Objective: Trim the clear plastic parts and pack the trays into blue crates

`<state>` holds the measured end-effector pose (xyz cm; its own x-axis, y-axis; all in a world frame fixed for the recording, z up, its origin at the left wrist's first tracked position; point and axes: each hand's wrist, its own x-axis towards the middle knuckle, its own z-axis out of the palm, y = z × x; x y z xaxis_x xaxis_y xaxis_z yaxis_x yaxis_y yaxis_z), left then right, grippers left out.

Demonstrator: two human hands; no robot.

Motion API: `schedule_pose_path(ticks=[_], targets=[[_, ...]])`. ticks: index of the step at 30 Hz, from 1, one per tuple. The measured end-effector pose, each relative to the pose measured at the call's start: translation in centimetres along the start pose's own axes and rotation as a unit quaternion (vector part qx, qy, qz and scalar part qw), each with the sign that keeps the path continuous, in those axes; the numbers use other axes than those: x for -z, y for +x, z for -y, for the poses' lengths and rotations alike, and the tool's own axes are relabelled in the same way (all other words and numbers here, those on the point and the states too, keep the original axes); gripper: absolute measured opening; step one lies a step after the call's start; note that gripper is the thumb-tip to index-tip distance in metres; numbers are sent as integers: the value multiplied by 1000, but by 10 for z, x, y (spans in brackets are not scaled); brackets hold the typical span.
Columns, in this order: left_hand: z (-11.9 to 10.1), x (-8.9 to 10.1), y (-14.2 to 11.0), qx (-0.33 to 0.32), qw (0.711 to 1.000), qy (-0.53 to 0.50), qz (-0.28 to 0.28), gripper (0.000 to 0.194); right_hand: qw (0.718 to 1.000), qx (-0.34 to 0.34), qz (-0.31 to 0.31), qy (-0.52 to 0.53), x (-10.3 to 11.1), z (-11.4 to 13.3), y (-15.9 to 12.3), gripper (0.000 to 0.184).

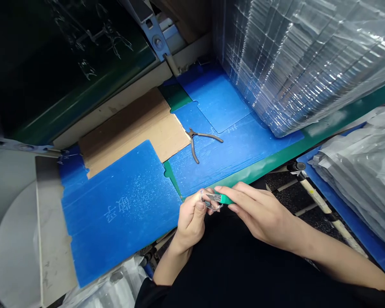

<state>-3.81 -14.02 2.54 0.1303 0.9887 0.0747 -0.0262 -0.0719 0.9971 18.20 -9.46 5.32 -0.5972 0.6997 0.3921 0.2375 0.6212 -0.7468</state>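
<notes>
Two bare hands meet just over the near edge of the work surface, low in the view and close to the person's black clothing (237,265). The left hand (192,220) pinches a small clear piece (215,208) between thumb and fingers; the piece is shiny and partly covered, so its full shape cannot be told. The right hand (263,209) grasps a green-handled tool (225,199), its flat metal end pointing left at the left hand's fingertips — whether metal and piece actually touch is too small to tell.

Beyond the hands, a pair of pliers (193,134) lies with its grey handles spread apart on a blue sheet (208,164), its tip at the edge of a brown cardboard piece (134,128). Another blue sheet (122,218), bearing pale written marks, overlaps the cardboard on the near left. A green strip (259,169) shows along the near edge of the surface.

At the upper right stands a tall stack of clear ribbed plastic (301,64), resting partly on the blue sheeting. Grey-white bagged bundles (362,158) sit lower, at the right — and at the upper left, clear scraps (93,38) lie on a dark, rounded belt (115,72).
</notes>
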Motion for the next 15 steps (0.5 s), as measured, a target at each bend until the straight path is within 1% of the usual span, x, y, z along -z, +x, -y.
schedule_pose_path(ticks=[2,4,9,15], targets=[[-1,0,0,-7,1000,17,3,44,1000,7,-14,-12,0,0,-1,45],[-3,-1,1,-17,999,30,10,45,1000,9,-14,-20,1,0,-2,48],[-8,-2,3,-38,999,20,17,39,1000,2,5,-22,7,3,-6,52],[-8,0,1,-61,996,52,33,42,999,-14,33,-2,13,7,-11,48]])
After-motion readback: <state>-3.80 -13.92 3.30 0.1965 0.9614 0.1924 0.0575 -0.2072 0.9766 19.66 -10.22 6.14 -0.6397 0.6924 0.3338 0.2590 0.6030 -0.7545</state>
